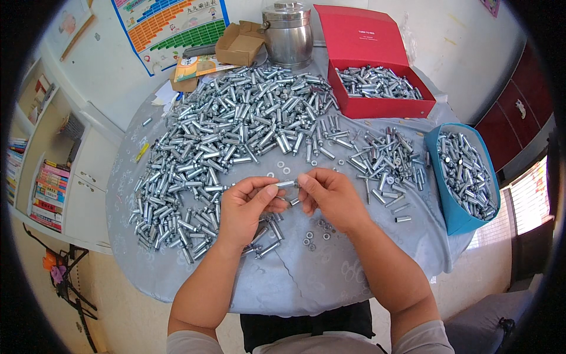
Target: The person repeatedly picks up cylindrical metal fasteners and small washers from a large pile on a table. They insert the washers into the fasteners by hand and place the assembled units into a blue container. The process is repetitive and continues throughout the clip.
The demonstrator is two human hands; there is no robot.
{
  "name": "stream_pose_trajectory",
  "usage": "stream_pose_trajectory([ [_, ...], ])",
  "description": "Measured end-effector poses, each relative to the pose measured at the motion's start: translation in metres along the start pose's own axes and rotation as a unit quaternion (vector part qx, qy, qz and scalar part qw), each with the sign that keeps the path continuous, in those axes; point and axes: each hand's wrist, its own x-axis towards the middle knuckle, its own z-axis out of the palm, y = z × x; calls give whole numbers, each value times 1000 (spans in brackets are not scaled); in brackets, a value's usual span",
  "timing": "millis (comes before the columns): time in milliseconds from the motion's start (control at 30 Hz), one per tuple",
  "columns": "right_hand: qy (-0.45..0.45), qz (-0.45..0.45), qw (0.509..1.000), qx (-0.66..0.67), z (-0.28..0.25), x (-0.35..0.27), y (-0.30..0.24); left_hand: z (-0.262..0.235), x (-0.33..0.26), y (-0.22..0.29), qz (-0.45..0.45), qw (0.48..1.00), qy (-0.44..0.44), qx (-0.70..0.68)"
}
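Observation:
Between both hands, above the near middle of the table, lies a silvery sleeve anchor bolt (287,184), roughly level. My left hand (246,206) pinches its left end between thumb and fingers. At the other end, my right hand (331,196) closes thumb and forefinger on the tip; whether a nut or washer sits there is hidden. Below it, another short metal piece (295,202) shows by my right fingertips, partly covered. A large heap of similar anchor bolts (236,118) spreads beyond and left of my hands. Several loose nuts (310,235) lie under my right hand.
Ahead right, an open red box (383,108) holds more bolts. A blue fabric bin (451,206) of bolts stands at the right edge, beside a smaller loose pile (392,156). A steel pot (288,38) and a cardboard box (239,44) stand at the back of the cloth-covered table (265,289).

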Motion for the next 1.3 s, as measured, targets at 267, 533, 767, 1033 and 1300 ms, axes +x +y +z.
stream_pose_trajectory([
  [267, 14, -172, 977, -121, -2, 1, 12, -1, 1, -1, -11, 1000, 23, 7],
  [533, 7, -228, 959, -169, 1, -1, 9, 1, 0, 4, -40, 998, 37, -10],
  [767, 12, -121, 990, -73, 3, -3, 6, 6, -1, 1, 6, 999, 31, 6],
  [1033, 25, -83, 993, 75, -1, 0, 3, -5, -1, 3, -13, 999, 22, -19],
  [1300, -28, 52, 996, 70, 0, 0, 3, 6, -3, -3, 43, 998, -11, 36],
])
